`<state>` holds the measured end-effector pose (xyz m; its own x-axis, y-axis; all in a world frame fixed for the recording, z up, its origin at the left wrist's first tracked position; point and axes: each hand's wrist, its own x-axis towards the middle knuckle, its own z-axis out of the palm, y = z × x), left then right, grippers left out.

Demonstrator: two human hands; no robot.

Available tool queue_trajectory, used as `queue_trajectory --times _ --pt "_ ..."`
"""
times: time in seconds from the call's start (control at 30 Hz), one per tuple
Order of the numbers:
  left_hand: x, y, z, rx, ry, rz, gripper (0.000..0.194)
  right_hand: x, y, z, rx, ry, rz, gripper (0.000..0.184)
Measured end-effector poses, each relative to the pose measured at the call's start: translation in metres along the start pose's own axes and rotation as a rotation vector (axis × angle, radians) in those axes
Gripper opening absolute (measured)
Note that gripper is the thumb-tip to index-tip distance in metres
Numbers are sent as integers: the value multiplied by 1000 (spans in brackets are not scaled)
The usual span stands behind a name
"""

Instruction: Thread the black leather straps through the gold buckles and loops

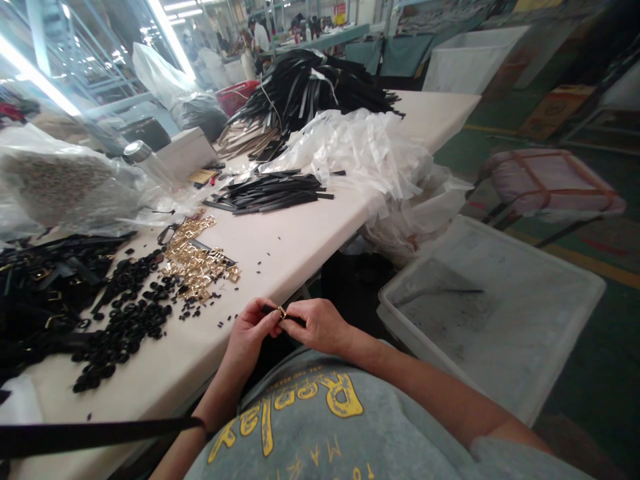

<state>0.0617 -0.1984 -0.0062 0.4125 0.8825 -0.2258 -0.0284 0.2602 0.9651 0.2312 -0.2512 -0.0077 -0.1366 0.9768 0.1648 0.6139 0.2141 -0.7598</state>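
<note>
Pinching a small gold buckle [283, 311] + dark strap pc [269, 309] btwn both hands: L hand [250, 327] grips one side, R hand [323, 325] the other, thumbs on top, fingertips close tog. Can't tell if the strap runs thru the buckle; fingers hide most of it. Buckle's just off the near edge of the tabletop [310, 230], above the grey shirt [300, 400]. Tabletop L side: pile of loose gold buckles [193, 267], black round pcs [130, 320] next to it, tiny black bits [187, 310] scattered near. Farther back: flat stack of black strips [273, 193], then big strip bundle [320, 83] w/ crumpled clear plastic [350, 143] alongside. Lidded clear bottle [153, 163] back L, near bagged stuff [55, 177]. Translucent bin [450, 327] R of tabletop, lower down.
</note>
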Motion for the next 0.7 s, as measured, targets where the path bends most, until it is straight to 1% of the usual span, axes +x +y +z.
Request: queue_trajectory --times 0.1,0.23,0.43,0.6,0.7 --pt "2 4 -5 -80 62 10 21 -1 0 -3 63 -2 37 14" --pt "3 8 -10 -171 125 7 23 -2 1 -5 111 -10 81 15" --pt "2 -1 -11 -193 120 -59 23 0 -1 -1 120 -7 72 17" --pt "-1 -1 -2 -147 156 -66 26 0 -1 0 109 9 50 19" --pt "-3 -1 2 -105 130 -63 24 0 0 1 91 10 47 21"
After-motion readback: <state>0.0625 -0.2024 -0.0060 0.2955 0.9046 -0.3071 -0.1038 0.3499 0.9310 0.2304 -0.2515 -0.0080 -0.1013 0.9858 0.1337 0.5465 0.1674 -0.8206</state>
